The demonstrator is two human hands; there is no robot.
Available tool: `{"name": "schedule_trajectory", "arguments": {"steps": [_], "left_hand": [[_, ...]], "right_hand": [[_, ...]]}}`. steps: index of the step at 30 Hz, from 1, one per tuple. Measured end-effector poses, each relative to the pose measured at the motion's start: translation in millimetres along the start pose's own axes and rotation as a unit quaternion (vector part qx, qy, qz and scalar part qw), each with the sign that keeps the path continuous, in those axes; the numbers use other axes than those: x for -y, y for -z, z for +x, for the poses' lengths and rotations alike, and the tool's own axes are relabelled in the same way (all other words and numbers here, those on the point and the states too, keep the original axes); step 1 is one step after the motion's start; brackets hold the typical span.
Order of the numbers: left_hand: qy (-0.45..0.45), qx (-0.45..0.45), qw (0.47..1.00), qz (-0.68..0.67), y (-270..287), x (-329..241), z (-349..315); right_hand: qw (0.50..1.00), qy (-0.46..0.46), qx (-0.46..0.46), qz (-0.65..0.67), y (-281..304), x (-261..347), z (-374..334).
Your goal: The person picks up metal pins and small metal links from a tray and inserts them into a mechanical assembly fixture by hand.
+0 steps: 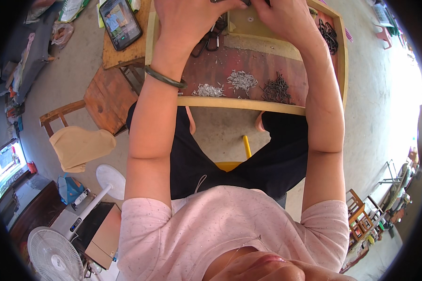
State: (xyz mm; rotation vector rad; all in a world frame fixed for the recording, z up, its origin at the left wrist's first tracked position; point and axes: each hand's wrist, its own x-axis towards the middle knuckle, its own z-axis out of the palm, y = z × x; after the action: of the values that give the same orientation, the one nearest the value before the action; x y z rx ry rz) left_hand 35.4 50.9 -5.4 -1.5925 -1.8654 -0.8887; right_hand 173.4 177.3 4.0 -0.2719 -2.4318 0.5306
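Both hands are at the top edge of the head view, over a wooden tray (pixel 248 104) with a reddish base, and most fingers are cut off there. A small dark object (pixel 229 1) shows between them. My left hand (pixel 192 16) is closed, its thumb against that object. My right hand (pixel 286 18) is closed close beside it, fingertips mostly hidden. Black carabiners (pixel 213 41) lie under my left hand, and more dark carabiner parts (pixel 328 36) by my right wrist. Near the tray's front edge are two heaps of small silver pins (pixel 242 80) and one of dark pins (pixel 276 90).
A phone (pixel 120 24) lies on a wooden table (pixel 122 57) left of the tray. Nearby stands a wooden chair (pixel 110 100) with a tan cloth (pixel 79 147). A white fan (pixel 56 257) is at lower left. My legs (pixel 286 154) are below the tray.
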Motion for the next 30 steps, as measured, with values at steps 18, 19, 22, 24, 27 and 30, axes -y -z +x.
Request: {"name": "schedule_trajectory", "arguments": {"steps": [18,19,22,24,27,30], "left_hand": [[-0.027,0.038,0.998,0.042,-0.3,11.3,4.1],[-0.029,0.039,0.998,0.042,-0.2,11.4,3.4],[-0.02,0.04,0.999,0.03,0.9,10.0,5.6],[-0.035,0.029,0.998,0.049,-1.5,11.1,5.0],[-0.042,0.017,0.998,0.048,-2.2,12.7,5.0],[-0.023,0.024,0.999,0.034,-3.0,11.8,4.3]], "right_hand": [[0.994,-0.086,0.034,0.063,9.8,11.8,2.1],[0.994,-0.085,0.035,0.063,9.6,11.2,2.3],[0.982,-0.158,0.071,0.08,9.4,5.2,4.9],[0.988,-0.127,0.022,0.081,5.6,2.4,1.8],[0.992,-0.121,0.047,0.005,6.7,3.3,3.2],[0.99,-0.134,0.041,0.01,6.7,3.5,3.0]]}}
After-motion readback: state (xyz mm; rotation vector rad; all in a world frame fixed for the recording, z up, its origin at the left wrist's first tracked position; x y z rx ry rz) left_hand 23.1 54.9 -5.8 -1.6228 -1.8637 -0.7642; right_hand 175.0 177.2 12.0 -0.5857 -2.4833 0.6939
